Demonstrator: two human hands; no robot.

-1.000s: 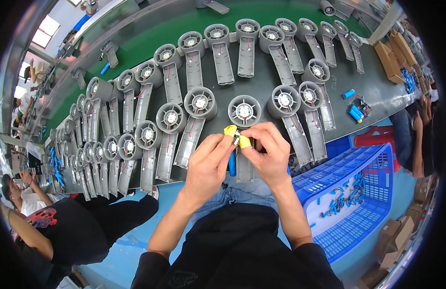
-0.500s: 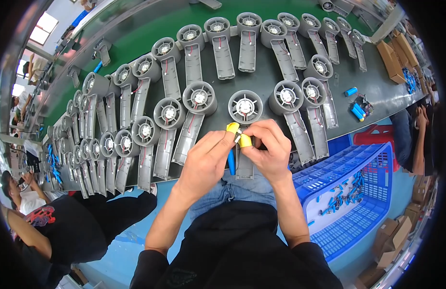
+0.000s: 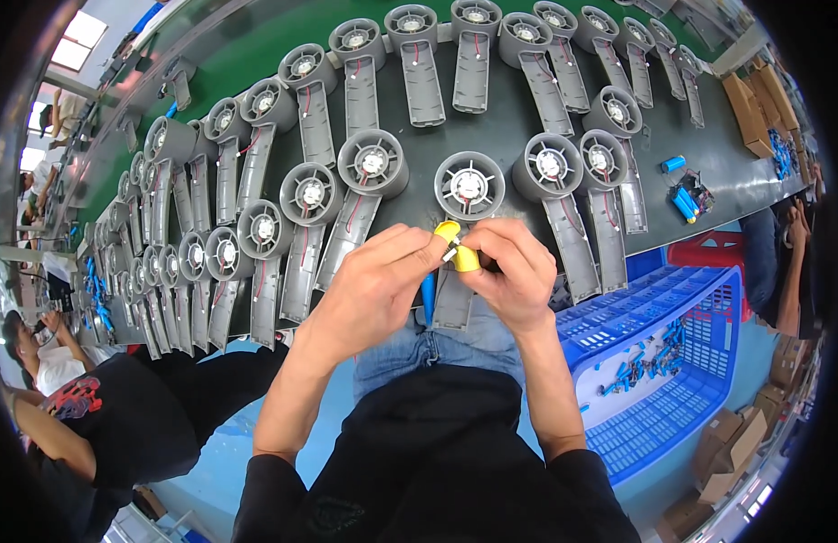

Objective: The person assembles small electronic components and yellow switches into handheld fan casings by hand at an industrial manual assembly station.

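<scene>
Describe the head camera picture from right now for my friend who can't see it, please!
A person's left hand and right hand pinch a small white part beside yellow pieces. A blue tube shows below the left hand. Rows of grey fans with handles cover a dark table, and a blue basket is at the right.

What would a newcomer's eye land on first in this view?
Probably the rows of grey fan units curving across the dark tabletop. Then, front and centre, the left hand and right hand, with bright yellow at the fingertips around a small white part. At lower right, a blue crate holds scattered blue cylinders.
</scene>
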